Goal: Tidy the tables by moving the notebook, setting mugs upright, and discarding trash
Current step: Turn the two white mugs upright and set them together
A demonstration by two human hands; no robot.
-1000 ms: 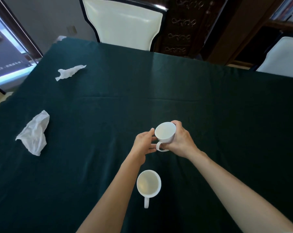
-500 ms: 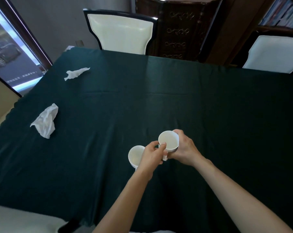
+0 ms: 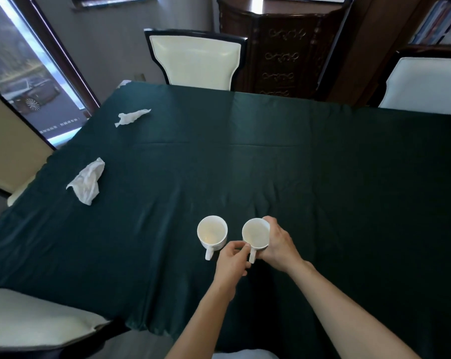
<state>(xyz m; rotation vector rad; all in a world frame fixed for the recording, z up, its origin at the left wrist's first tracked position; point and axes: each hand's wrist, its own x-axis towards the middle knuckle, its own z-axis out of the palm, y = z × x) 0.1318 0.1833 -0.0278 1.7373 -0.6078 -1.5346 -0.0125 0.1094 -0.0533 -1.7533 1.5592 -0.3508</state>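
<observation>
Two white mugs stand upright side by side on the dark green tablecloth point(image 3: 323, 177). My right hand point(image 3: 279, 244) wraps the right mug point(image 3: 255, 235) from its right side. My left hand point(image 3: 232, 257) pinches that mug's handle, which points toward me. The left mug point(image 3: 212, 233) stands free just left of my left hand, handle toward me. Two crumpled white tissues lie at the left: a larger tissue point(image 3: 87, 181) near the left edge and a twisted tissue point(image 3: 131, 117) farther back. No notebook is in view.
A cream-backed chair point(image 3: 196, 60) stands at the far side, another chair point(image 3: 424, 84) at the far right, and a chair seat point(image 3: 32, 322) at the near left corner. A dark wooden cabinet point(image 3: 279, 45) is behind the table. A window is at the left.
The view pulled back and up. The mug in my hands ended up beside the other mug, which is now uncovered left of my left hand. My left fingers shifted onto the handle.
</observation>
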